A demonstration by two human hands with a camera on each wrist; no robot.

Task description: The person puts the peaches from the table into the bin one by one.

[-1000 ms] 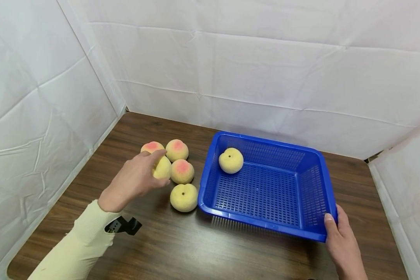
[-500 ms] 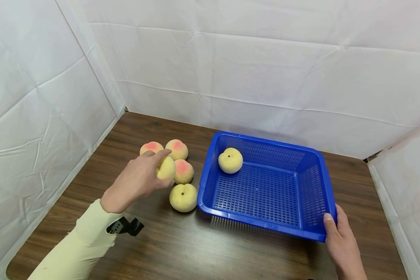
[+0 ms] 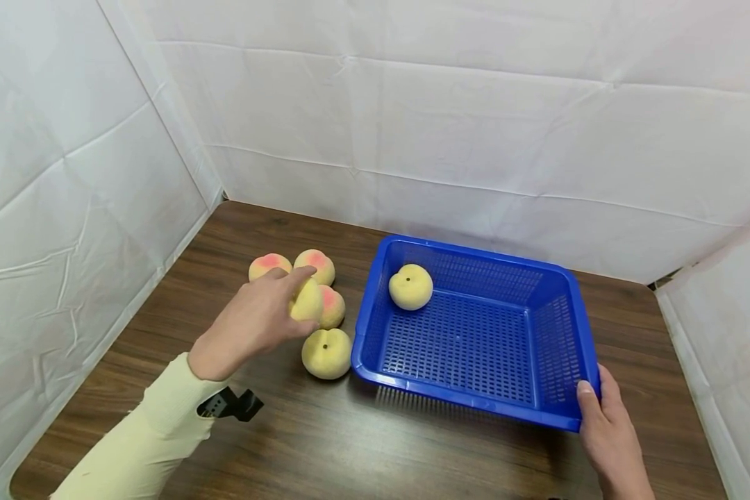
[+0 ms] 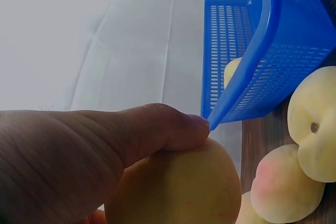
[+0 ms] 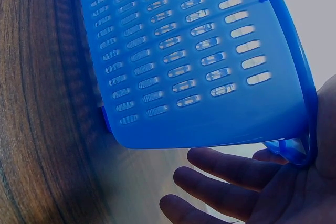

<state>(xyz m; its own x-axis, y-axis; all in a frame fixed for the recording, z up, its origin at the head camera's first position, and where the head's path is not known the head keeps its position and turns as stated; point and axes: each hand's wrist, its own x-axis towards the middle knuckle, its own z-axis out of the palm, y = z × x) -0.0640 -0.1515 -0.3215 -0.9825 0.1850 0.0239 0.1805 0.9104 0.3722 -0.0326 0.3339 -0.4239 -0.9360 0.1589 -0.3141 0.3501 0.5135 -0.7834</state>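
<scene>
My left hand point(image 3: 256, 309) grips a yellow peach point(image 3: 308, 302) between thumb and fingers, above the other peaches on the table; in the left wrist view the thumb lies across the held peach point(image 4: 176, 184). Behind it stand two pink-topped peaches, one at the left point(image 3: 269, 265) and one farther right point(image 3: 315, 266). A third pink-topped peach point(image 3: 333, 307) is partly hidden by the held one. In front sits a yellow peach point(image 3: 327, 354) close to the blue basket point(image 3: 462, 401). My right hand point(image 3: 611, 434) holds the basket's near right corner, thumb over the rim.
One yellow peach point(image 3: 410, 287) lies inside the basket at its left back. White sheeting point(image 3: 462, 125) walls the brown wooden table point(image 3: 325, 444) at the back and both sides. A black device point(image 3: 230, 404) is strapped at the left cuff.
My left hand has carried its peach a little to the right, towards the basket, and now covers more of the middle pink-topped peach. The right hand keeps its hold on the basket corner.
</scene>
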